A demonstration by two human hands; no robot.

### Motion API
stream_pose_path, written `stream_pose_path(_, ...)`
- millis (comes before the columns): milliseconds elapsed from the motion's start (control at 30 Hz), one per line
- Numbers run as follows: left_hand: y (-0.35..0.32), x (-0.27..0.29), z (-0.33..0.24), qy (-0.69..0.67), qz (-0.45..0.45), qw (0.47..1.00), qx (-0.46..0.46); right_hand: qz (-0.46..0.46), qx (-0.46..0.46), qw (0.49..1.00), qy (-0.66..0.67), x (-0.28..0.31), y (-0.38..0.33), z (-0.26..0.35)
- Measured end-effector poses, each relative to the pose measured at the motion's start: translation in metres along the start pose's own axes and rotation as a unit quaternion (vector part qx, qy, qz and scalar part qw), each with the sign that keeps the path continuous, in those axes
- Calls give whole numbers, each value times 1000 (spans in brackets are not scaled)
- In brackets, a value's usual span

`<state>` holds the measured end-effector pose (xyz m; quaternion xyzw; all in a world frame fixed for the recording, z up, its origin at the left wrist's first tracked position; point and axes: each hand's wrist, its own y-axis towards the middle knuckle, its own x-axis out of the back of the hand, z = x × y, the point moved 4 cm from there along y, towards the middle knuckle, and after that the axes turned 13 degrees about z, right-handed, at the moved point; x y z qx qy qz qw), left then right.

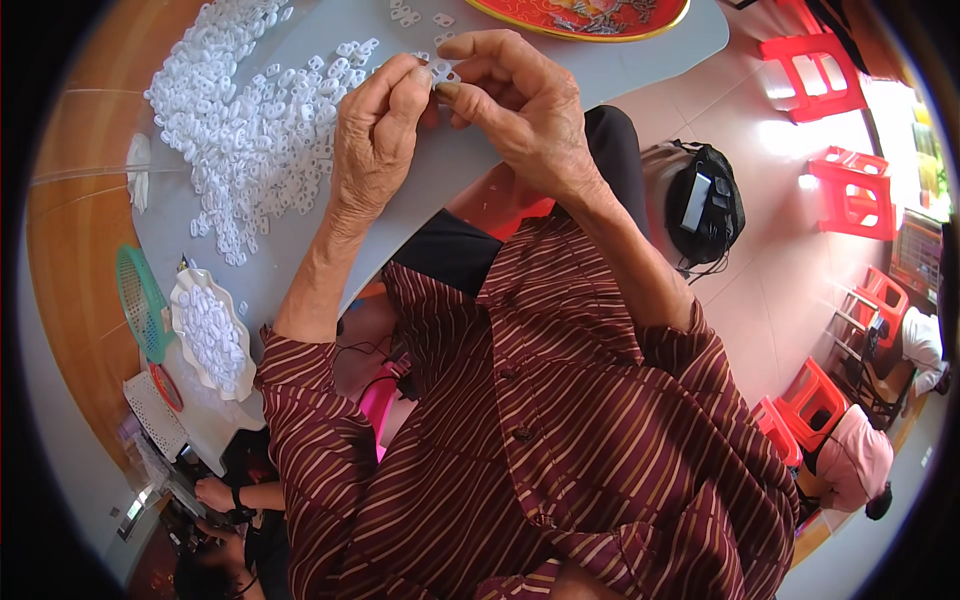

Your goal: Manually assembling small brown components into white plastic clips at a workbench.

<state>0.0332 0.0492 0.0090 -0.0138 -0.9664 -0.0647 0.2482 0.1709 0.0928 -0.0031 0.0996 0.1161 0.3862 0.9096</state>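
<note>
We count one small white plastic piece (441,73) pinched between our two hands, above the near edge of the grey table (640,50); its long axis and facing are too small to tell. To its left on the table lies one big heap of white pieces (245,130), far too many to count, and a few loose pieces (408,12) lie just beyond it. Our left hand (375,135) is closed, thumb and forefinger nipping the piece; our right hand (520,105) is curled too, fingertips gripping the same piece from the other side. Beyond the piece sits one red tray (580,18). Left and nearer, one white dish (208,335) holds more pieces, beside one green basket (138,300). Several red stools (850,190) stand right.
</note>
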Motion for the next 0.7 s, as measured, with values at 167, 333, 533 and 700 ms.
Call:
stream_pose_path(167,0,-3,3,-42,-10,999,17,-6,27,999,-32,-1,-1,-4)
stream_pose_path(333,-1,-4,8,-57,-10,998,14,32,-8,996,-82,-1,-1,-10)
stream_pose_path(533,-2,-4,5,-26,-19,999,7,-14,73,982,-172,1,0,-5)
stream_pose_path(700,-3,-3,5,-22,-10,1000,10,-9,60,981,-187,1,-1,-7)
